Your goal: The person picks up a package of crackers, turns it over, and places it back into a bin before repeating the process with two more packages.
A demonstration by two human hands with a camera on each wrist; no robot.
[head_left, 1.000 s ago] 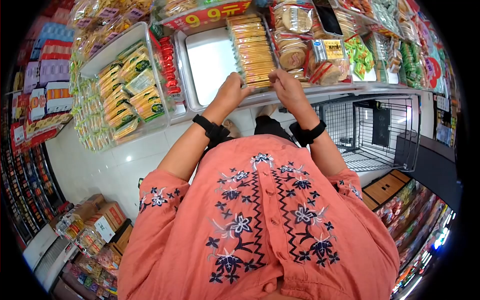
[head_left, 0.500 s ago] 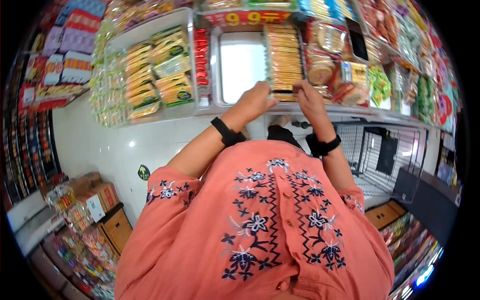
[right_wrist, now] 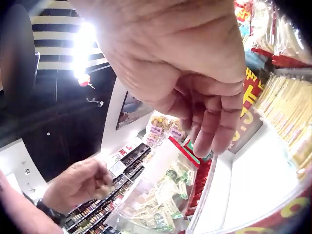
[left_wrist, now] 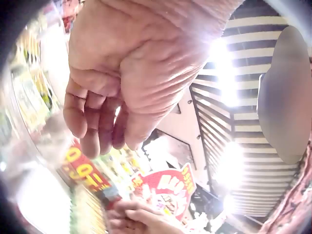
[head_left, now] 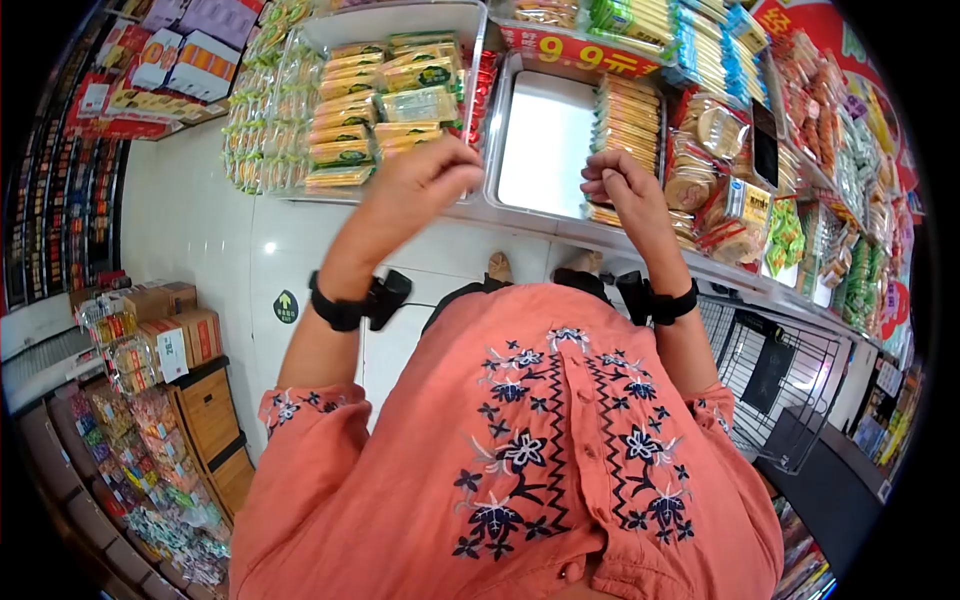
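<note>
My left hand [head_left: 420,185] is raised over the front right corner of a clear bin [head_left: 478,60] of yellow snack packs [head_left: 345,110]. In the left wrist view its fingers [left_wrist: 92,124] curl loosely around nothing. My right hand [head_left: 630,190] hangs over the front end of a row of thin, stick-like yellow packs [head_left: 627,110], overlapping part of it. That row stands along the right side of a white-bottomed tray [head_left: 545,130]. Nothing shows between the right fingers [right_wrist: 226,129], which are bent loosely in the right wrist view.
Round crackers in clear bags [head_left: 720,135] lie right of the tray, with a dark phone-like slab [head_left: 764,145] behind. A red price sign [head_left: 580,50] runs along the tray's back. A wire shopping cart [head_left: 775,370] stands at right; tiled floor [head_left: 230,240] lies left.
Both hands were at the front end of the pack row. My left hand has moved left, over the neighbouring bin, while the right remains by the row. The head view has shifted.
</note>
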